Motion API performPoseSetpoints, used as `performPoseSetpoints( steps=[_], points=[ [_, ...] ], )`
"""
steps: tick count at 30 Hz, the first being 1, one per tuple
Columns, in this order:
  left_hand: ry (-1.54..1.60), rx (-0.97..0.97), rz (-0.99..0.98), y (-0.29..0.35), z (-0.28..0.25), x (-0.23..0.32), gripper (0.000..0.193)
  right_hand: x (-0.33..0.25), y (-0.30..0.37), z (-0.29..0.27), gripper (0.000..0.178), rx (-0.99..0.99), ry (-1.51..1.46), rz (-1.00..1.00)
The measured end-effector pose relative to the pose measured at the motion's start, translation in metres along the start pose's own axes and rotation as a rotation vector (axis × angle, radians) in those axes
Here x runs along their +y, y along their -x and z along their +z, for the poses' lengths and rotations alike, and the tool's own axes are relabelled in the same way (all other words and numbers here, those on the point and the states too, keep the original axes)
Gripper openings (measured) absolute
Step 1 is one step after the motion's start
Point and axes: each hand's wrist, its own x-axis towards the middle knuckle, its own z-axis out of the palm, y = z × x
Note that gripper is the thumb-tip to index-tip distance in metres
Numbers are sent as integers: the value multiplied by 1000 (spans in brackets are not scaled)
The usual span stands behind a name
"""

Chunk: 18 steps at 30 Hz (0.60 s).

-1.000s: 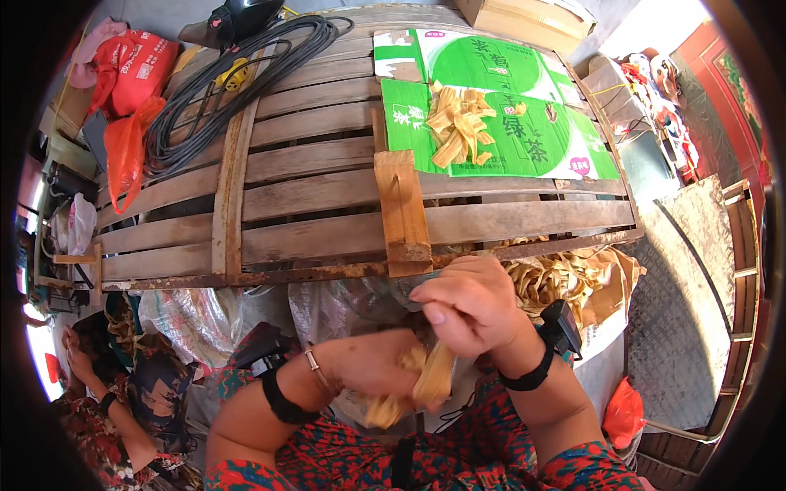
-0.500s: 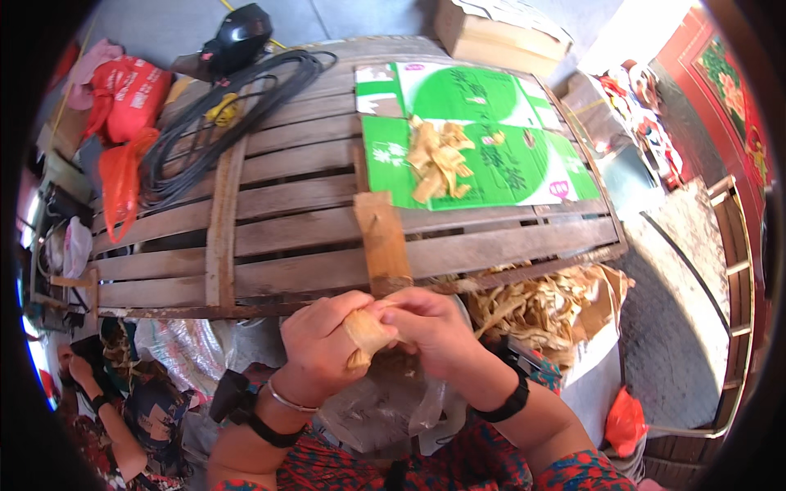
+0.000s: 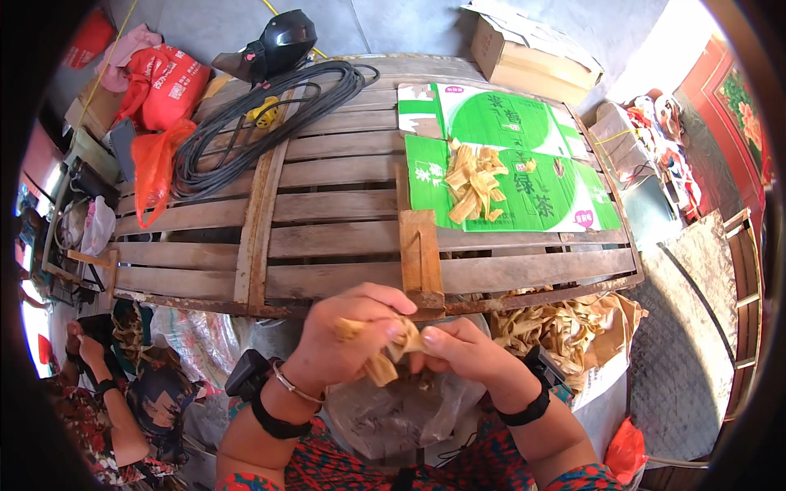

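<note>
Between my hands is a tan, leathery-looking strip [image 3: 381, 370], folded into what looks like a loop or knot. My left hand [image 3: 337, 334] closes round it, and the strip's ends stick out past the fingers. Pinching its right side are the thumb and fingers of my right hand [image 3: 468, 350]. Both hands are just off the near edge of a slatted wooden table [image 3: 327, 204], above a clear plastic bag [image 3: 393, 413] by my lap. A wooden block [image 3: 421, 258] with a thin metal piece on it stands at that edge. Beyond it, a pile of similar folded strips [image 3: 475, 182] lies on flattened green cardboard [image 3: 532, 192].
A box of loose tan strips [image 3: 565, 335] stands right of my right hand. Coiled black cable [image 3: 192, 159], a black helmet-like visor [image 3: 286, 41] and red bags [image 3: 168, 86] are at the left. A cardboard box [image 3: 532, 61] sits behind the table. Another person's arm [image 3: 119, 409] shows lower left.
The strip, earlier wrapped round inside my left fist, now shows as a loop with ends out between both hands. My hands have opened apart slightly. The whole view has shifted.
</note>
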Motion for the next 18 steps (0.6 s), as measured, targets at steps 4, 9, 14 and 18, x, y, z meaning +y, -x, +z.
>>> performPoseSetpoints(
  steps=[4, 9, 14, 18],
  points=[
    [335, 138, -127, 2, -14, 10, 13, -8, 8, -6, 50, -96, -159, 53],
    [187, 150, -341, 1, -10, 5, 14, -4, 1, -7, 42, -7, -214, 52],
    [447, -58, -634, 0, 1, -5, 17, -6, -2, -3, 35, 42, 22, 61],
    [392, 145, -547, 2, 6, -13, 10, -8, 2, -17, 31, 200, 123, 160]
  ],
)
